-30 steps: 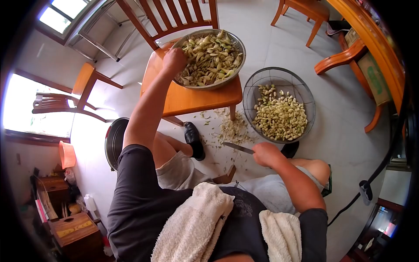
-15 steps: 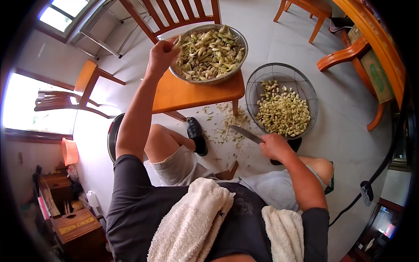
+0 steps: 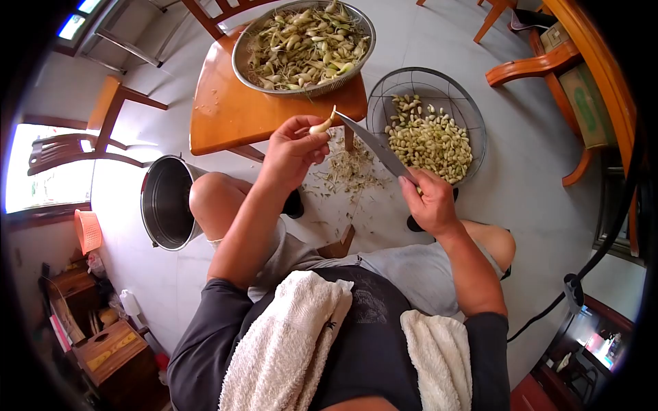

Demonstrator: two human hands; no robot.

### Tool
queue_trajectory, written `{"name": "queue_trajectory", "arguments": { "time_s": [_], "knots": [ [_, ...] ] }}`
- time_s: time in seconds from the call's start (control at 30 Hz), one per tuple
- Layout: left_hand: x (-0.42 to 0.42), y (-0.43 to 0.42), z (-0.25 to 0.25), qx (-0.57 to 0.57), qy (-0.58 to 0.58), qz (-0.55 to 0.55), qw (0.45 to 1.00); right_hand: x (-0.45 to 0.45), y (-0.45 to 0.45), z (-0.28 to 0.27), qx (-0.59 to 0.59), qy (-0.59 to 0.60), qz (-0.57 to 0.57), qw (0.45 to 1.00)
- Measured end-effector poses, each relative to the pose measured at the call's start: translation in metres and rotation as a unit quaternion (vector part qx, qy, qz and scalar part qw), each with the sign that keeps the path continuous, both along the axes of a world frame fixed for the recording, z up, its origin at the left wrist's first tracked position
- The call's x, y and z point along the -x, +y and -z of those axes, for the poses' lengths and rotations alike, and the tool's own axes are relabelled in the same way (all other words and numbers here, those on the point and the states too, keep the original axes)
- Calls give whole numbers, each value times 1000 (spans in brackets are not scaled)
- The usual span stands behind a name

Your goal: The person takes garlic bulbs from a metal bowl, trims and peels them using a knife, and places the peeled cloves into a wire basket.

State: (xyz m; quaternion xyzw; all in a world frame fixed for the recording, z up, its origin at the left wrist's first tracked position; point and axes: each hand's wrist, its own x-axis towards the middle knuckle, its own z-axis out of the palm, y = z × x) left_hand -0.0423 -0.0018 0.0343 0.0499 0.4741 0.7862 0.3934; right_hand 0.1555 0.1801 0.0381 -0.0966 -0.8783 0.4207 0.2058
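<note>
Between the thumb and fingers of my left hand [image 3: 291,154] is a small pale onion-like bulb [image 3: 320,128], its thin stem pointing up. My right hand [image 3: 433,204] is wrapped around the handle of a knife [image 3: 378,149]. The blade slants up and left, with its tip beside the stem; whether they touch I cannot tell. Beyond my hands, a metal colander [image 3: 332,88] full of bulbs with stems and roots sits on a wooden chair [image 3: 218,120]. On the floor to the right, a round wire-framed mesh basket [image 3: 473,109] holds many trimmed bulbs [image 3: 432,145].
Trimmings [image 3: 351,168] lie scattered on the floor between my legs. A metal bucket [image 3: 163,212] stands by my left knee. Another wooden chair [image 3: 103,123] is at the left, and wooden furniture [image 3: 534,67] at the right. A towel [image 3: 291,329] hangs over my chest.
My left hand has come from the colander's left edge back toward me with a bulb. My right hand has raised the knife so its tip meets the bulb's stem area. The view has shifted.
</note>
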Motion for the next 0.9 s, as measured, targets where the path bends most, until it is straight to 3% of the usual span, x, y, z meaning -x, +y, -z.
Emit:
{"name": "queue_trajectory", "arguments": {
  "time_s": [0.2, 0.43, 0.9],
  "knots": [
    [-26, 13, 25, 15, -35, -6, 999, -4, 1, 12, -38, -33, 11, 999],
    [-38, 19, 29, 84, 72, 7, 994, -1, 0, 22, -81, -10, 14, 997],
    [-36, 10, 39, 131, 135, 5, 982, -3, -6, 23, -109, -78, -5, 991]
  ]
}}
